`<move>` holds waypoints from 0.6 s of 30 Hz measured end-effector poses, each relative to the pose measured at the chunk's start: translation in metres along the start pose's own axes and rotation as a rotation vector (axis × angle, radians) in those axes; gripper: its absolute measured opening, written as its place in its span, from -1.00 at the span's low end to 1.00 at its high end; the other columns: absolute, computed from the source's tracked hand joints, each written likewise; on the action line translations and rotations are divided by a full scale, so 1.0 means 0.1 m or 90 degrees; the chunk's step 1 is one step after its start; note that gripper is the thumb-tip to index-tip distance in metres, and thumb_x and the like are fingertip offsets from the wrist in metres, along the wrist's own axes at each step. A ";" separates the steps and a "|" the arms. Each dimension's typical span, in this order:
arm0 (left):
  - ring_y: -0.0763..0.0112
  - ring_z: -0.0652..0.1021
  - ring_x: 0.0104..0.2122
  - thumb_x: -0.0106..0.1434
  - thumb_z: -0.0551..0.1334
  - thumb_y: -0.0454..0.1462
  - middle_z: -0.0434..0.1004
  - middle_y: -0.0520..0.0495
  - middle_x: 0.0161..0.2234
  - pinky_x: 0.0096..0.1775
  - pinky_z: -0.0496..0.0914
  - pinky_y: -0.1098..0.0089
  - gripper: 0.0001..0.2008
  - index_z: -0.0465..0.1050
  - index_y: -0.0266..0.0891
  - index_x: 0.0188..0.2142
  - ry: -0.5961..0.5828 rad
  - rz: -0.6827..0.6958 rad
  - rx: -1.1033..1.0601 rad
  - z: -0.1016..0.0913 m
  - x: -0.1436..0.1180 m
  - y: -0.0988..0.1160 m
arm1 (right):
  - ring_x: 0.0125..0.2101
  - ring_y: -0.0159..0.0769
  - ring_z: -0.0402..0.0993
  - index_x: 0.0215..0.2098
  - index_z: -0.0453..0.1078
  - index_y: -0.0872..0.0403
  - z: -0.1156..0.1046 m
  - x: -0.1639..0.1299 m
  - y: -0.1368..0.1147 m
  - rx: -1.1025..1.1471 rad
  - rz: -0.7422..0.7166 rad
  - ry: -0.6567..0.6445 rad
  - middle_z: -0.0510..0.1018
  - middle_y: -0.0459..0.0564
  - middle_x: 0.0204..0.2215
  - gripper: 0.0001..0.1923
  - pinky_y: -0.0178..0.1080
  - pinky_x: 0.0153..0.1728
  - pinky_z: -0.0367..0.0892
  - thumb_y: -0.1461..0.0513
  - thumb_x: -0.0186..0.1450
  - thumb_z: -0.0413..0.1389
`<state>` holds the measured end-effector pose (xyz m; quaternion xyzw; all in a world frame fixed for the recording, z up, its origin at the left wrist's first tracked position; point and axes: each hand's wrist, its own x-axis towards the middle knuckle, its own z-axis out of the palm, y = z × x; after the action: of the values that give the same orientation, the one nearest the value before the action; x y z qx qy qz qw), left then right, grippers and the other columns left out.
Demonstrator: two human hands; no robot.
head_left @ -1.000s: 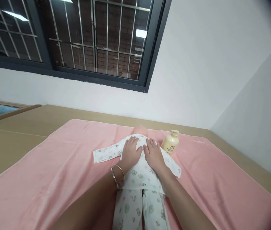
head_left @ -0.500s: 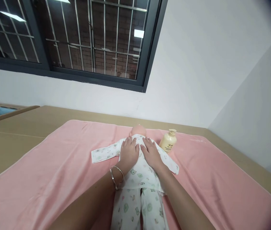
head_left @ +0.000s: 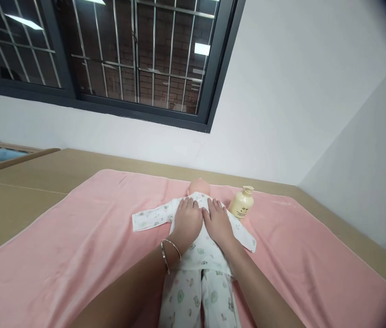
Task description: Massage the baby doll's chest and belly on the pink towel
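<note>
A baby doll in white printed clothes lies with its head away from me and its sleeves spread out. On the upper part of its printed top rests my left hand, palm down, with a bangle at the wrist. My right hand lies flat beside it on the same top, fingers stretched toward the doll's head. Both hands hold nothing, and their thumbs nearly meet in the middle. The printed trousers extend toward me between my forearms.
Beneath the doll a pink blanket covers much of the wooden surface. A pale yellow pump bottle stands just right of the doll's shoulder. Behind are a white wall and a dark-framed window with bars.
My hands have drawn slightly closer together on the doll's top, the left one shifting a little to the right. The camera view has moved slightly.
</note>
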<state>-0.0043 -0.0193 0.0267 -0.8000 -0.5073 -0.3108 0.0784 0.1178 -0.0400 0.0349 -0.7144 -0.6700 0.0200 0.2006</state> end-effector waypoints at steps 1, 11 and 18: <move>0.08 0.40 0.15 0.34 0.03 -0.32 0.45 -0.35 0.09 0.23 0.21 0.10 -0.63 0.41 -0.45 0.05 -0.008 -0.001 -0.023 0.01 0.02 -0.03 | 0.34 -0.06 -0.06 0.35 0.04 0.24 -0.03 -0.03 -0.04 -0.033 -0.003 -0.008 0.11 0.24 0.32 -0.40 0.00 0.30 -0.16 0.09 0.47 -0.26; 0.05 0.25 0.26 0.36 0.02 -0.19 0.28 -0.29 0.23 0.25 0.16 0.06 -0.53 0.25 -0.33 0.21 -0.080 -0.090 -0.079 0.08 0.08 -0.19 | 0.28 0.04 0.09 0.30 0.13 0.34 -0.09 -0.19 -0.26 -0.075 -0.037 -0.014 0.21 0.39 0.25 -0.45 0.01 0.27 -0.03 0.23 0.42 -0.22; -0.04 0.33 0.19 0.38 -0.03 -0.24 0.35 -0.37 0.17 0.21 0.11 -0.12 -0.57 0.31 -0.33 0.16 -0.067 -0.063 0.028 -0.07 -0.04 0.09 | 0.37 -0.13 -0.15 0.32 0.11 0.24 0.07 0.08 0.13 0.189 -0.052 0.022 0.05 0.18 0.35 -0.42 -0.02 0.34 -0.13 0.12 0.44 -0.24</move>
<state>-0.0002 -0.0296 0.0322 -0.7872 -0.5564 -0.2603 0.0537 0.1291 -0.0309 0.0260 -0.6493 -0.6847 0.0981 0.3161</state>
